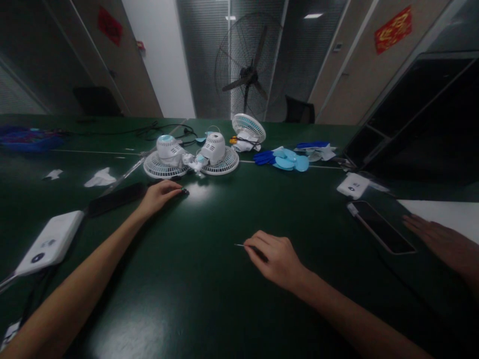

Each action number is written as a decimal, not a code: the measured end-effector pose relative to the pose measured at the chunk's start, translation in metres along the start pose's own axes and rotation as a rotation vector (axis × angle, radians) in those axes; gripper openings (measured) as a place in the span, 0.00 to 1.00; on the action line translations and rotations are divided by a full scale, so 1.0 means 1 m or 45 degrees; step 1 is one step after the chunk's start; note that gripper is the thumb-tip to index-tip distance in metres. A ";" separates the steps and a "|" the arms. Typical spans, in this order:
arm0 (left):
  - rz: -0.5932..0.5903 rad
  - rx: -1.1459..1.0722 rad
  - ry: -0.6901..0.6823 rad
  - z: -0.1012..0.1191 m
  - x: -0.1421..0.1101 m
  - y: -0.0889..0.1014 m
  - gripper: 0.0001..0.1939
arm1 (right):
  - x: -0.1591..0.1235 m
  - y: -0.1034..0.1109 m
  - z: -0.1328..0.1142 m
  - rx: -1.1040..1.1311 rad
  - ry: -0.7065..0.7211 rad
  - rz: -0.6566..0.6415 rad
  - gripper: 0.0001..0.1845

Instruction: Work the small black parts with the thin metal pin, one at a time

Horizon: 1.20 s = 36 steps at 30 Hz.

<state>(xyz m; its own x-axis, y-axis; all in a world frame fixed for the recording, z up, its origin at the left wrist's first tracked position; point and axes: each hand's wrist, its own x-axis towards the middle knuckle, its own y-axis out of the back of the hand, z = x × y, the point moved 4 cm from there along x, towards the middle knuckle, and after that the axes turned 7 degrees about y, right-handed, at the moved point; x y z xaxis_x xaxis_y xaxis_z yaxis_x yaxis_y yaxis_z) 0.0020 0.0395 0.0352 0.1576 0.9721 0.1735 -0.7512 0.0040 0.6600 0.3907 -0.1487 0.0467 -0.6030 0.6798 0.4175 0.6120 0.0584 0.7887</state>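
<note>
My left hand [159, 197] reaches out over the green table with its fingertips pinched on a small dark piece [184, 191]; its exact kind is too small to make out. Just beyond that hand, two white fan heads [164, 172] lie grille-down, side by side. Nearer the middle, my right hand [275, 257] is closed round a thin metal rod [239, 245], whose bare end points left above the tabletop. The rest of the rod is hidden by my fingers.
A third fan [249, 128], light-blue blades [291, 160] and blue gloves [264, 157] sit at the back. A phone [383, 227] lies right, beside another person's hand [445, 244]. A white power bank [50, 242] and a dark long case [118, 198] are left.
</note>
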 end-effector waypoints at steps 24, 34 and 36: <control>-0.148 0.065 0.003 0.012 -0.002 -0.011 0.24 | 0.001 -0.002 0.000 -0.046 0.003 -0.001 0.09; -0.710 0.001 -0.501 0.137 -0.081 -0.119 0.08 | 0.001 -0.001 0.002 -0.076 -0.043 0.022 0.08; -0.726 0.024 -0.544 0.147 -0.091 -0.127 0.07 | 0.001 -0.001 0.002 -0.079 -0.060 0.022 0.08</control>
<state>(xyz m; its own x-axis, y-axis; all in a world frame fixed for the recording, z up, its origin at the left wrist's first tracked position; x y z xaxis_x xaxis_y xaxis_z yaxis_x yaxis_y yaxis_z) 0.1771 -0.0844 0.0428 0.7632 0.6428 0.0660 -0.4662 0.4770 0.7450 0.3911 -0.1464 0.0452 -0.5670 0.7142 0.4105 0.5884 0.0024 0.8086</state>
